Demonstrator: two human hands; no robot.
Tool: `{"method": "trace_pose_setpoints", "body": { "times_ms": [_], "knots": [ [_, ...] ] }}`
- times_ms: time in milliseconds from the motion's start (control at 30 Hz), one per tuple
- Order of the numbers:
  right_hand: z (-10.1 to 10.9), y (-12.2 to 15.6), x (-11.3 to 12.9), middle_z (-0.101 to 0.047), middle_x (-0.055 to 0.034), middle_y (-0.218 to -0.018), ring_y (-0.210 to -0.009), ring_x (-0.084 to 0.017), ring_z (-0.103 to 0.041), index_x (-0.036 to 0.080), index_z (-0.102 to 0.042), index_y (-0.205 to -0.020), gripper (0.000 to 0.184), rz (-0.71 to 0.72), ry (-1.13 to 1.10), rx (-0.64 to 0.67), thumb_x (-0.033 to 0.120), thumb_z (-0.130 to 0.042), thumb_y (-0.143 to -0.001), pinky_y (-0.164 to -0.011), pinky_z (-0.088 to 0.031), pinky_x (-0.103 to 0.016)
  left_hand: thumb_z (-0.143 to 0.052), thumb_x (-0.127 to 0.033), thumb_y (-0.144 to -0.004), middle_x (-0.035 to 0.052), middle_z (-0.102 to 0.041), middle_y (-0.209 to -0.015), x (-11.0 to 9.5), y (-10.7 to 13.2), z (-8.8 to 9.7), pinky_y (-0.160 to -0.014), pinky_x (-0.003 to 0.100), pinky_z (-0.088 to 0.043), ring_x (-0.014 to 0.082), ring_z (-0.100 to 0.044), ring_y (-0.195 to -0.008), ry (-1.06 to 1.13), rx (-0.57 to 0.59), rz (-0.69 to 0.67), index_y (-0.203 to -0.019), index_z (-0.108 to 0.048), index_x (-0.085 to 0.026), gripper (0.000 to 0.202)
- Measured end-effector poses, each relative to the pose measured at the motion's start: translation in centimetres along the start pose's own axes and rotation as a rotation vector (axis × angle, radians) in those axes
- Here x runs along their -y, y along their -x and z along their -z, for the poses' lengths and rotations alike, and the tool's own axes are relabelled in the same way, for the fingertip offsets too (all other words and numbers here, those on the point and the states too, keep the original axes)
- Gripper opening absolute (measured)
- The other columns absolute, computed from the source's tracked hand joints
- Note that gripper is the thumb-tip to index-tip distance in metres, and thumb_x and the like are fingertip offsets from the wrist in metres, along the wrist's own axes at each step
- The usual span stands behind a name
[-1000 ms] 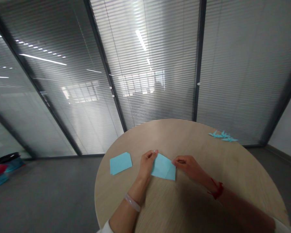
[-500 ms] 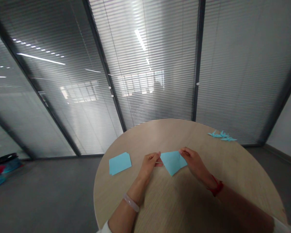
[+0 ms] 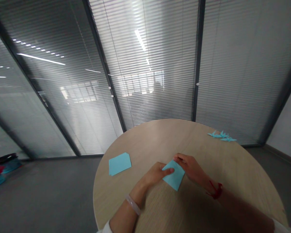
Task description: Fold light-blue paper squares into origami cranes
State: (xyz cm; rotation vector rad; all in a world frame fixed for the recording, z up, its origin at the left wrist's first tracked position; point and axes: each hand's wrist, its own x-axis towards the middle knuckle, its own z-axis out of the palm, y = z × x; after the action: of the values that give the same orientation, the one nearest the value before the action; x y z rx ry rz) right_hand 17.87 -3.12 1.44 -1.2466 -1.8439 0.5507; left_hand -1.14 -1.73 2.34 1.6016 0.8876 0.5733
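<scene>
A light blue folded paper (image 3: 176,176) lies flat on the round wooden table (image 3: 160,139). My left hand (image 3: 157,173) rests on its left edge, fingers stretched flat and pressing the paper down. My right hand (image 3: 190,168) lies over the paper's upper right corner, fingers closed on that edge. A clear bracelet is on my left wrist and a red cord on my right wrist.
A small stack of light blue paper squares (image 3: 120,163) lies at the table's left side. Several folded blue paper figures (image 3: 221,136) sit at the far right edge. Glass walls with blinds stand behind the table; coloured items (image 3: 1,165) lie on the floor at left.
The paper was held up between both hands and turned; now it lies on the table lower down, with both hands pressing on it.
</scene>
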Motion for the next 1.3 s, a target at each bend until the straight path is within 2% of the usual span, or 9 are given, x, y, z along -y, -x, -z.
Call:
{"method": "trace_pose_setpoints", "body": {
  "times_ms": [100,200,333,433,633,767,900,1133,1300],
  "knots": [
    [0.0,0.1,0.2,-0.070,-0.0096,-0.098,-0.089,-0.022,-0.063,0.018,-0.065,-0.104,0.039,-0.001,-0.067,-0.055,0.041,-0.036,-0.094,-0.079,-0.048,-0.032,-0.069,-0.057,-0.067,-0.0003,-0.056,-0.053,0.3,-0.2,0.0,-0.052,0.023,-0.032,0.0109,-0.044,-0.048,0.088,-0.049,0.054,-0.063,-0.068,-0.012,0.045],
    [0.1,0.3,-0.1,-0.058,-0.0107,-0.128,-0.118,-0.022,-0.052,0.021,-0.050,-0.132,0.042,0.114,-0.097,-0.126,0.030,-0.034,-0.094,-0.102,-0.039,-0.041,-0.071,-0.055,-0.066,0.0041,-0.065,-0.065,0.4,-0.6,0.3,-0.058,0.025,-0.039,0.0143,-0.054,-0.056,0.234,-0.135,0.019,-0.076,-0.070,-0.010,0.046],
    [-0.1,0.5,-1.2,-0.043,-0.0075,-0.143,-0.134,-0.023,-0.034,0.025,-0.054,-0.129,0.040,0.335,-0.028,-0.101,0.023,-0.041,-0.091,-0.113,-0.027,-0.046,-0.075,-0.049,-0.066,0.0087,-0.071,-0.080,-0.2,-0.7,0.4,-0.068,0.029,-0.047,0.0187,-0.062,-0.069,0.446,-0.218,-0.041,-0.090,-0.070,-0.010,0.047],
    [-0.4,0.4,-1.9,-0.037,-0.0076,-0.146,-0.135,-0.026,-0.033,0.026,-0.064,-0.117,0.030,0.373,-0.038,-0.036,0.029,-0.049,-0.091,-0.110,-0.031,-0.047,-0.075,-0.047,-0.068,0.0105,-0.072,-0.085,-0.7,-0.4,0.3,-0.069,0.031,-0.049,0.0202,-0.064,-0.071,0.541,-0.216,-0.022,-0.097,-0.069,-0.009,0.048],
    [-0.2,0.0,-1.8,-0.052,-0.0077,-0.132,-0.120,-0.024,-0.050,0.027,-0.072,-0.099,0.024,0.330,-0.161,0.066,0.042,-0.060,-0.086,-0.102,-0.041,-0.041,-0.076,-0.045,-0.067,0.0091,-0.072,-0.078,-0.6,-0.4,0.3,-0.068,0.029,-0.050,0.0173,-0.063,-0.065,0.591,-0.178,-0.001,-0.090,-0.070,-0.008,0.045],
    [0.0,-0.2,-1.5,-0.061,-0.0070,-0.118,-0.109,-0.023,-0.056,0.026,-0.074,-0.092,0.023,0.229,-0.217,0.086,0.043,-0.061,-0.085,-0.098,-0.042,-0.039,-0.075,-0.048,-0.068,0.0097,-0.071,-0.076,0.1,-0.9,0.4,-0.070,0.030,-0.050,0.0174,-0.063,-0.066,0.531,-0.165,-0.024,-0.086,-0.070,-0.007,0.045],
    [0.0,-0.4,-1.3,-0.066,-0.0069,-0.105,-0.097,-0.023,-0.061,0.022,-0.074,-0.081,0.023,0.138,-0.284,0.091,0.042,-0.062,-0.083,-0.090,-0.045,-0.036,-0.073,-0.049,-0.070,0.0107,-0.071,-0.082,0.2,-0.9,0.5,-0.075,0.034,-0.051,0.0193,-0.064,-0.071,0.453,-0.105,-0.064,-0.092,-0.070,-0.008,0.047],
    [-0.1,-0.5,-1.3,-0.065,-0.0022,-0.067,-0.063,-0.017,-0.058,0.017,-0.067,-0.067,0.027,-0.086,-0.337,0.054,0.042,-0.065,-0.075,-0.060,-0.043,-0.027,-0.070,-0.049,-0.073,0.0121,-0.071,-0.095,-0.5,-0.3,0.1,-0.086,0.038,-0.049,0.0245,-0.066,-0.087,0.405,-0.010,-0.064,-0.101,-0.070,-0.010,0.048],
    [-0.5,-0.5,-1.5,-0.064,0.0002,-0.062,-0.058,-0.014,-0.055,0.016,-0.064,-0.068,0.026,-0.171,-0.429,0.049,0.042,-0.069,-0.069,-0.056,-0.041,-0.025,-0.073,-0.046,-0.071,0.0122,-0.071,-0.096,0.0,-0.5,0.1,-0.087,0.039,-0.049,0.0258,-0.066,-0.090,0.419,0.031,-0.064,-0.101,-0.070,-0.010,0.047]
  ]
}}
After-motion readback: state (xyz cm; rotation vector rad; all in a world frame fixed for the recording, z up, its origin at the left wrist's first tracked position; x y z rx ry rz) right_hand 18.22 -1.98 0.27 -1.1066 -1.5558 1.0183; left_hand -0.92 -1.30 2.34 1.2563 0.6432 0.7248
